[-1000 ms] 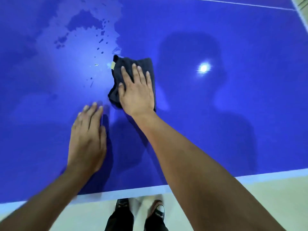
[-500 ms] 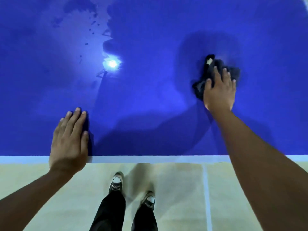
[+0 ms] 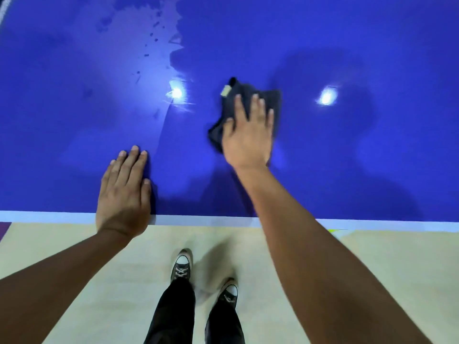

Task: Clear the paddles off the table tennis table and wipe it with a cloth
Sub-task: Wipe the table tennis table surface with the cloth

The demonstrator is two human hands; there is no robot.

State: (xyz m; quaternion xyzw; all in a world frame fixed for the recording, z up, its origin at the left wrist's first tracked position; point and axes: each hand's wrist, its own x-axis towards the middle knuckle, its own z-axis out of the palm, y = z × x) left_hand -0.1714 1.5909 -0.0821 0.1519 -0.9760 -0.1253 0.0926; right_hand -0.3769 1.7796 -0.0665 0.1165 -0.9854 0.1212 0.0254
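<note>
**A:** Where's the cloth (image 3: 244,89)?

**B:** It's bunched on the blue desk (image 3: 347,170), well in from the near edge. The right hand (image 3: 248,137) lies on it with fingers straight and spread, pressing rather than gripping. That should give wiping pressure.

**A:** And the left hand (image 3: 124,192)?

**B:** It's flat and holds nothing, its heel over the white edge line (image 3: 372,223). It's probably bracing the lean.

**A:** Room to sweep?

**B:** Plenty to the right and ahead. Smeary patches (image 3: 154,33) show at far left, and no paddles are in view.
</note>
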